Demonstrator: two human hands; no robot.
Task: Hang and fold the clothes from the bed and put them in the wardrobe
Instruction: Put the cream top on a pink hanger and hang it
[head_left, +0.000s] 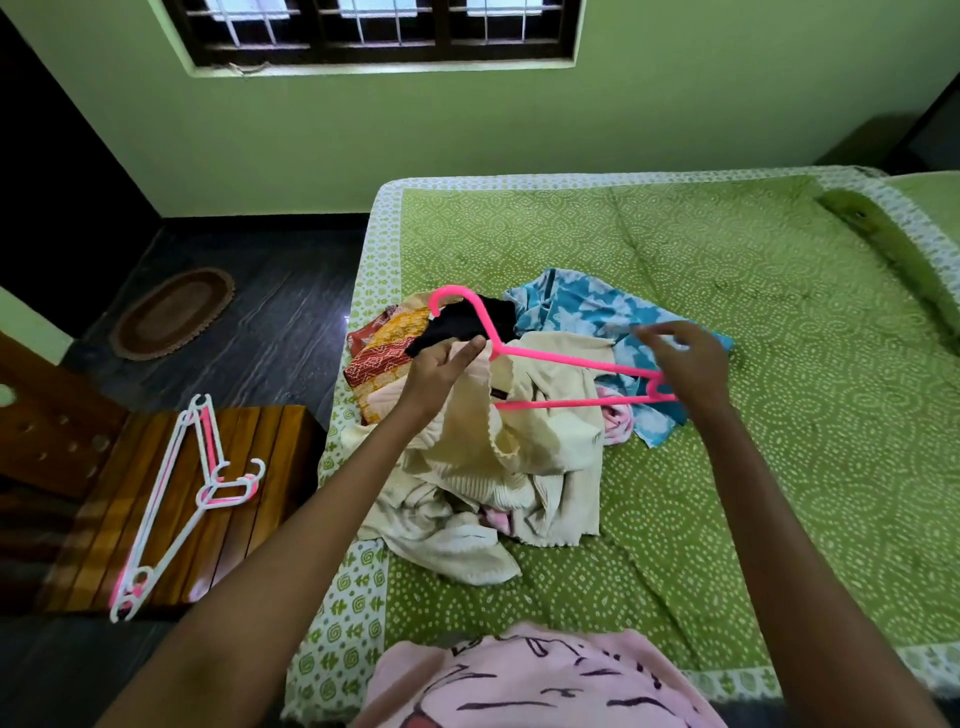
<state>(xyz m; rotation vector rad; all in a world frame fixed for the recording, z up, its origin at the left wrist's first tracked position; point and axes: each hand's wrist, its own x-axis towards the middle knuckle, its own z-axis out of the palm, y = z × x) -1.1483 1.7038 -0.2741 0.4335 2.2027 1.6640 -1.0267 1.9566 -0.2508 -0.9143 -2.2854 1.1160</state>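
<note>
Inspecting: one head view, looking down over a bed (727, 291) from its foot-side edge.
Surface: green bedsheet with a white dotted pattern and a pale printed border; creased, lying flat.
Room: green walls, a dark-framed barred window (379, 26) above, dark floor to the left with an oval brown mat (174, 312).
Side furniture: wooden slatted stool (234, 519) just beside the bed's left edge, carrying a stack of white and pink hangers (176, 499).
Clothes pile: heaped near the bed's left edge; cream garment (545, 441) on top and nearest, blue floral cloth (587, 306) behind to the right, orange-red patterned cloth (379, 353) to the left, black cloth (467, 317) at the back, a bit of pink fabric (618, 421) showing beneath.
Pink hanger (561, 358): held above the pile, tilted, hook pointing up and left.
Left hand (441, 369): fingers curled, pinching the cream garment's edge up against the hanger near its neck.
Right hand (685, 364): thumb and fingers gripping the hanger's right end; remaining fingers loosely spread.
Hidden or unclear: hanger's lower bar partly behind the cream fabric; whether the garment is threaded over the hanger cannot be told.
Cut off: bed's right side and near corner, window top, dark furniture at the right edge too dim to identify.
Person: pink printed top (540, 680) at the lower edge.
</note>
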